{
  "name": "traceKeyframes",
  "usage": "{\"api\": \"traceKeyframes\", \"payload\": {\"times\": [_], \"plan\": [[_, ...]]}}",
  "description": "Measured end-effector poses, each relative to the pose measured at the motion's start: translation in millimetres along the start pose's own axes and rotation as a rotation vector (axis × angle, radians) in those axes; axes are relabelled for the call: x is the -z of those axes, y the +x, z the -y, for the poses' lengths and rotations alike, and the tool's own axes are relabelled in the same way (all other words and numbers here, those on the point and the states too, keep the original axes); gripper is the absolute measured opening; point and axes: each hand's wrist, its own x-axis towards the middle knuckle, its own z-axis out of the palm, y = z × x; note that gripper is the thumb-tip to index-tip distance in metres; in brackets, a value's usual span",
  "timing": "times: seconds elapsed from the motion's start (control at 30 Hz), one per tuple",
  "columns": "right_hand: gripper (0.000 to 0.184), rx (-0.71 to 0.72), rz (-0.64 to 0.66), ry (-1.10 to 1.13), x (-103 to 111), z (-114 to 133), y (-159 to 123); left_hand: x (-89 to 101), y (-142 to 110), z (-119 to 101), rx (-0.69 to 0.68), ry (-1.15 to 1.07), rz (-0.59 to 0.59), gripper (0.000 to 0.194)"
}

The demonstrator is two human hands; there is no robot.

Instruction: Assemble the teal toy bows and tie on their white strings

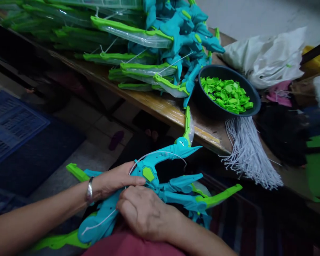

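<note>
A teal and green plastic toy bow (160, 170) lies across my lap below the bench edge. My left hand (117, 179), with a silver bracelet at the wrist, grips the bow's middle, thumb beside its green hexagonal button. My right hand (142, 209) is closed over the lower part of the grip, fingers curled and pinching near a thin white string (160, 153) that loops over the bow's upper arm. A second string runs along the lower teal limb. Green tips stick out at the left and right.
A wooden bench (160, 105) carries a heap of finished teal and green bows (154, 39). A dark bowl (252, 106) of small green plastic pieces stands beside a bundle of white strings (249, 153). A white plastic bag (266, 57) lies behind. A blue crate (10, 124) sits on the floor at left.
</note>
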Motion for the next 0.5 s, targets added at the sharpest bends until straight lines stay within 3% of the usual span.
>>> {"api": "traceKeyframes", "payload": {"times": [0.07, 0.13, 0.2, 0.3, 0.37, 0.5], "plan": [[0.026, -0.093, -0.088, 0.246, 10.6, -1.9, -6.4, 0.7, -3.3, 0.8, -0.021, 0.059, -0.043, 0.037], [0.017, -0.279, -0.243, 0.497, 22.3, -5.7, -17.4, 1.4, -10.6, 1.7, 0.000, 0.160, -0.082, 0.033], [0.015, -0.615, -0.415, 0.688, 29.0, -12.2, -31.5, 1.9, -20.6, 2.5, 0.057, 0.261, -0.117, 0.028], [0.031, -1.078, -0.671, 1.054, 26.0, -24.6, -51.4, 3.4, -36.7, 3.5, 0.082, 0.348, -0.145, 0.026], [0.042, -1.200, -0.776, 1.385, 17.8, -30.6, -58.5, 4.8, -45.7, 4.0, 0.069, 0.404, -0.160, 0.031], [0.052, -1.208, -0.840, 1.797, -0.1, -36.9, -53.2, 5.7, -59.4, 3.3, 0.118, 0.489, -0.217, 0.044]]}}
